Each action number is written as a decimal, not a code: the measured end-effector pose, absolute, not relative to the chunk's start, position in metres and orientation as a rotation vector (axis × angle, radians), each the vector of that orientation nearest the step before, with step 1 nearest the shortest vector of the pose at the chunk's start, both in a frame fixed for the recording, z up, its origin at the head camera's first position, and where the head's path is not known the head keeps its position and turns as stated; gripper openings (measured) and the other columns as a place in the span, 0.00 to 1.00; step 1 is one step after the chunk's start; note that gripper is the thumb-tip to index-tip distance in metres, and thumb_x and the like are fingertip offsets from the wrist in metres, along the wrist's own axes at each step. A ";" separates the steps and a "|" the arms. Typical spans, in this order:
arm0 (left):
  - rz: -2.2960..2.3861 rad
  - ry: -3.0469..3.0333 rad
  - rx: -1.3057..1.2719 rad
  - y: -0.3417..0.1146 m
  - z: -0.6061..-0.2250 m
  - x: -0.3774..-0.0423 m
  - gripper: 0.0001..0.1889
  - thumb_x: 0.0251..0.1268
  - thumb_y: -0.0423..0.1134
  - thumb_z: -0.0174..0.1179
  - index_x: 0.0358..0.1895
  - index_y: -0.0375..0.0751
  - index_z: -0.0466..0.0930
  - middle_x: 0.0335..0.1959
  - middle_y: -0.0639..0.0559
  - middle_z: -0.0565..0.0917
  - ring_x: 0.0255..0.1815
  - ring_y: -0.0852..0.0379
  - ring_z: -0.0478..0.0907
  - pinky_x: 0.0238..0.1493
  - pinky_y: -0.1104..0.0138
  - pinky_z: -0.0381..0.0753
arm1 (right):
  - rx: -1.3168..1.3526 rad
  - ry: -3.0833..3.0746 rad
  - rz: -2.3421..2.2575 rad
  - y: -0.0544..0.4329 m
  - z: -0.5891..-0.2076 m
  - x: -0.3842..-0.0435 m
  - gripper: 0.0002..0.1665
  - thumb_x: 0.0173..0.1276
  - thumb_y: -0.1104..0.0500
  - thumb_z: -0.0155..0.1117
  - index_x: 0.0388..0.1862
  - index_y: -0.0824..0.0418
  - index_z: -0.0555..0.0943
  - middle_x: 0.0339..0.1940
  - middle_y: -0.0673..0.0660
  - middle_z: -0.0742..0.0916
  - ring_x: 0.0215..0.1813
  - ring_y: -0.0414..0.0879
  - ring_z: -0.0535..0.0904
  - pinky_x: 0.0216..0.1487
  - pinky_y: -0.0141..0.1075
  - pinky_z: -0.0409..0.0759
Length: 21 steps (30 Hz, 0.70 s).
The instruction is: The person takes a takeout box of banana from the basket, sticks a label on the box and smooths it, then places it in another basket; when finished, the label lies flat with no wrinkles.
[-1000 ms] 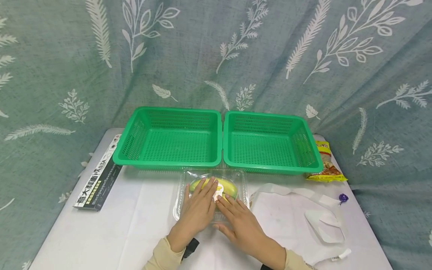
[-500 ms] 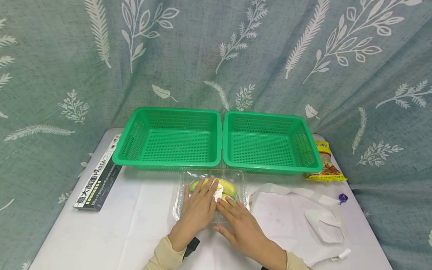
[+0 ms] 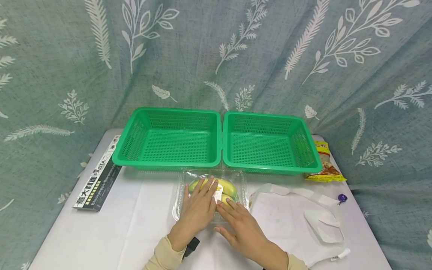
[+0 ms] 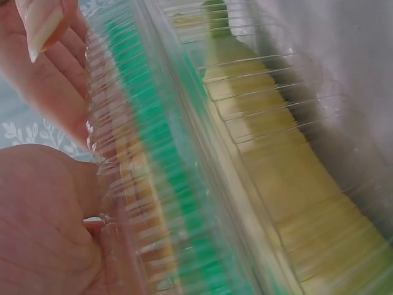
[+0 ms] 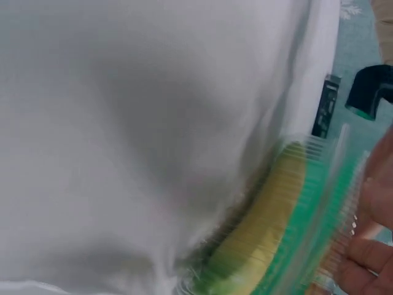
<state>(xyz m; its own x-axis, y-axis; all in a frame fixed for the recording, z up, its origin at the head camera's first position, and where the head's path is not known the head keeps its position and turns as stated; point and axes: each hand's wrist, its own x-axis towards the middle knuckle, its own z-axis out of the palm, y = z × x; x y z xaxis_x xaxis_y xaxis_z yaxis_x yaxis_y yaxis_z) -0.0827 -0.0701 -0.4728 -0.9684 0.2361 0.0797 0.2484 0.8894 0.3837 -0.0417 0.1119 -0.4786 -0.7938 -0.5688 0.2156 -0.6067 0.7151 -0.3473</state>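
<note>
A clear plastic clamshell container (image 3: 243, 179) lies on the table in front of the baskets. Bananas, yellow with green ends, show through its lid, one banana (image 3: 229, 187) along the far side. A white label (image 3: 219, 192) sits on top. My left hand (image 3: 199, 207) rests on the lid with its fingers spread and extended. My right hand (image 3: 241, 227) lies beside it, fingertips on the lid's near right part and thumb held apart. Both wrist views show the container's ribbed side close up, with a banana (image 4: 276, 160) behind the plastic.
Two green baskets, left basket (image 3: 179, 146) and right basket (image 3: 264, 150), stand at the back. A pasta box (image 3: 98, 180) lies at left, a yellow food packet (image 3: 326, 165) at right. White strap-like material (image 3: 324, 225) and a purple-wrapped candy (image 3: 342, 198) lie on the right.
My right hand's fingertips have slid back very slightly toward the near edge, showing a little more of the bananas. The left hand and the container stay in place.
</note>
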 end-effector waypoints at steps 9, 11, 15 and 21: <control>-0.974 -2.815 -0.238 -0.094 -0.463 -0.080 0.28 0.74 0.41 0.54 0.74 0.39 0.66 0.79 0.40 0.63 0.82 0.36 0.53 0.77 0.29 0.38 | 0.604 -2.823 1.064 0.132 -0.469 -0.055 0.36 0.73 0.44 0.63 0.75 0.55 0.69 0.80 0.56 0.68 0.80 0.60 0.62 0.75 0.63 0.63; -1.058 -2.750 -0.127 -0.108 -0.463 -0.079 0.28 0.74 0.40 0.54 0.74 0.36 0.65 0.79 0.38 0.61 0.82 0.35 0.52 0.78 0.31 0.39 | 0.440 -2.818 1.184 0.139 -0.470 -0.062 0.39 0.72 0.47 0.65 0.77 0.57 0.67 0.81 0.59 0.66 0.80 0.63 0.61 0.74 0.66 0.63; -1.282 -2.716 0.058 -0.139 -0.468 -0.078 0.31 0.75 0.38 0.53 0.77 0.35 0.59 0.80 0.34 0.58 0.81 0.32 0.53 0.77 0.35 0.53 | 0.231 -2.864 1.384 0.149 -0.477 -0.073 0.46 0.73 0.48 0.63 0.81 0.61 0.55 0.82 0.68 0.59 0.79 0.69 0.58 0.72 0.65 0.65; -1.634 -2.743 0.170 -0.164 -0.482 -0.073 0.31 0.79 0.41 0.50 0.79 0.40 0.55 0.79 0.35 0.60 0.75 0.34 0.67 0.68 0.41 0.74 | 0.084 -2.870 1.710 0.152 -0.486 -0.080 0.49 0.75 0.44 0.60 0.83 0.60 0.48 0.82 0.69 0.57 0.81 0.65 0.58 0.74 0.52 0.68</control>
<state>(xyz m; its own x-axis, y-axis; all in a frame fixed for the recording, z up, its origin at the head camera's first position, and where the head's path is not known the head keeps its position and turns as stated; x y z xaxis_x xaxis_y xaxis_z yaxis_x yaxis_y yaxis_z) -0.0734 -0.1639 -0.4817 -0.9928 -0.0627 -0.1023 -0.1199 0.4724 0.8732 -0.0800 0.1517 -0.4857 -0.9787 -0.1444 -0.1457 0.0594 0.4805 -0.8750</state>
